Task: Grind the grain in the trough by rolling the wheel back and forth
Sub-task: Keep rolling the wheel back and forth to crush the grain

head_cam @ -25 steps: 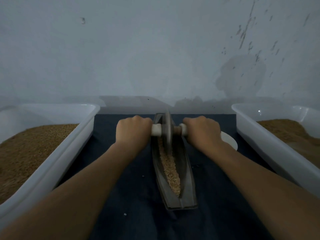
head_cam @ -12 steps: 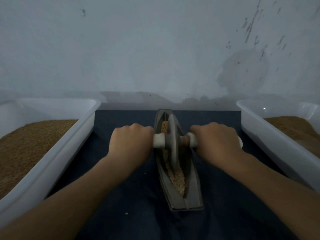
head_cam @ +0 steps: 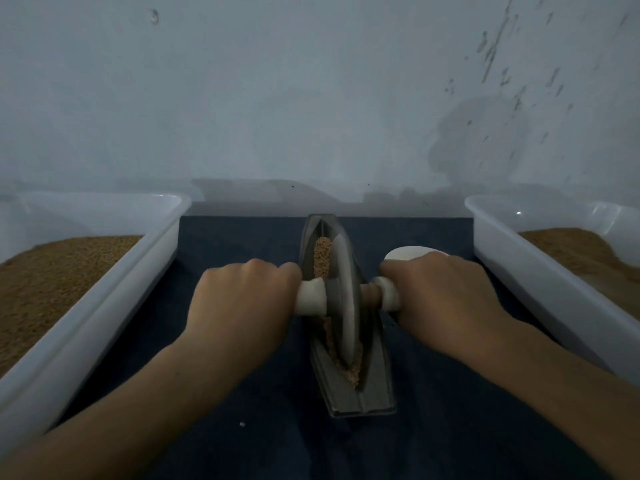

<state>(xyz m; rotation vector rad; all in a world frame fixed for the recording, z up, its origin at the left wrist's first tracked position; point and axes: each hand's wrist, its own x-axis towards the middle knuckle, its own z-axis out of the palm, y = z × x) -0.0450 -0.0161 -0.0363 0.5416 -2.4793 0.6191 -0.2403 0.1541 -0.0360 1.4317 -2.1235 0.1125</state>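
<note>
My left hand (head_cam: 242, 303) and right hand (head_cam: 440, 299) are each wrapped tight around the axle handle (head_cam: 311, 296), wheel (head_cam: 344, 299) upright mid-trough (head_cam: 375, 386) over grain (head_cam: 322, 254).

Small manual grain-processing workspace: stained plaster wall (head_cam: 311, 98), dark cloth-covered work surface (head_cam: 242, 237), and white plastic tubs (head_cam: 104, 306) of brown grain on both sides.

- We can read no text, label, brand, number or sign anywhere in this view.
- We see only unmarked surfaces and some stains, none forming readable characters.
</note>
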